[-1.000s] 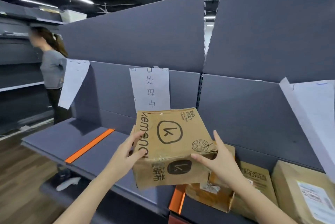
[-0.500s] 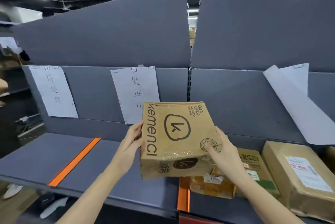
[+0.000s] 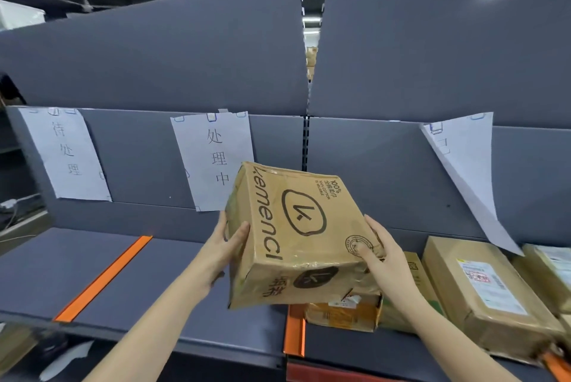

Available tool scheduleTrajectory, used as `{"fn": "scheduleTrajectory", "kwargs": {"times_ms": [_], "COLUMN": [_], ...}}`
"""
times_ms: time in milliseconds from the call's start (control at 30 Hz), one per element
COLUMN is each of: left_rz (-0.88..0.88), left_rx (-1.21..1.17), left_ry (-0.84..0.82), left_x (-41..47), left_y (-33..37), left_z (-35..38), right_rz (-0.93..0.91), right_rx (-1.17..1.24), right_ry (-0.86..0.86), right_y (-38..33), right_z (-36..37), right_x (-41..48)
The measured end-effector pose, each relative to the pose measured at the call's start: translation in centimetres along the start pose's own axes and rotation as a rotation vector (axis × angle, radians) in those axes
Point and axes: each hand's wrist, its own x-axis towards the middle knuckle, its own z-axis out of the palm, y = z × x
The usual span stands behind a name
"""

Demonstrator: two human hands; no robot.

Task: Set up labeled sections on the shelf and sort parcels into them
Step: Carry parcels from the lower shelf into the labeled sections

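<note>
Paper is marking the sections: at the far left a label sheet [image 3: 66, 153] is hanging flat on the back panel of the shelf [image 3: 154, 320], and an orange strip [image 3: 102, 279] is lying across the deck to its right as a divider. Next, a middle label sheet [image 3: 213, 159] is hanging over a section of grey deck. The left hand [image 3: 225, 248] is gripping the left side of the kraft parcel [image 3: 296, 236], thumb lying on its top face, and the right hand [image 3: 383, 255] is clasping its near right corner, thumb pressing on the round stamp. Both are holding the parcel in the air, tilted, above a second orange strip [image 3: 295, 332] and partly over a small taped parcel [image 3: 343, 313] lying just right of that strip. Further right, larger parcels [image 3: 482, 292] are lying under a loose label sheet [image 3: 463, 171] that is hanging askew. Doing this well, I judge, is meaning levelling the box, bringing it down wholly left of the second strip under the middle sheet, and releasing only once its base is sitting flat, since the crumpled cardboard is looking soft
</note>
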Motion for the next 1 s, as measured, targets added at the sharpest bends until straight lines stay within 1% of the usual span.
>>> {"fn": "scheduleTrajectory", "kwargs": {"times_ms": [67, 167, 267, 367, 467, 533, 600, 633, 700, 767, 867, 1000], "left_rz": [0.018, 0.098, 0.135, 0.146, 0.169, 0.224, 0.285, 0.311, 0.378, 0.43, 0.426, 0.388], "left_rx": [-0.034, -0.113, -0.287, -0.302, -0.342, -0.302, -0.235, -0.19, -0.078, -0.043, -0.079, -0.098], "left_ry": [-0.062, -0.006, 0.033, 0.009, 0.061, 0.1, 0.136, 0.159, 0.182, 0.191, 0.207, 0.237], "left_x": [-0.3, 0.0, 0.0, -0.1, -0.2, -0.4, -0.7, -0.7, -0.9, -1.1, -1.0, -1.2], "left_y": [-0.2, -0.3, 0.0, 0.4, 0.7, 0.9, 1.4, 1.4, 1.5, 1.5, 1.2, 1.6], "left_z": [0.2, 0.3, 0.4, 0.4, 0.5, 1.0, 2.1, 2.6, 3.6, 4.0, 3.8, 4.4], "right_rz": [0.0, -0.044, -0.056, -0.063, -0.068, -0.039, -0.095, -0.129, -0.145, -0.186, -0.325, -0.375], "right_rx": [0.011, -0.021, -0.019, -0.004, -0.058, -0.147, -0.226, -0.204, -0.032, 0.074, 0.063, 0.063], "right_ry": [0.012, 0.011, -0.007, 0.002, 0.002, -0.04, -0.092, -0.121, -0.168, -0.182, -0.162, -0.085], "right_y": [0.3, 0.4, 0.4, 0.2, 0.4, 0.4, -0.1, -0.6, -1.6, -2.6, -3.7, -4.4], "right_z": [-0.2, -0.5, -0.4, -0.6, -0.6, -0.2, 0.8, 1.4, 2.5, 2.8, 2.4, 1.6], "right_x": [0.0, 0.0, 0.3, 0.5, 0.8, 0.9, 0.7, 0.4, -0.2, -0.6, -0.9, -1.2]}}
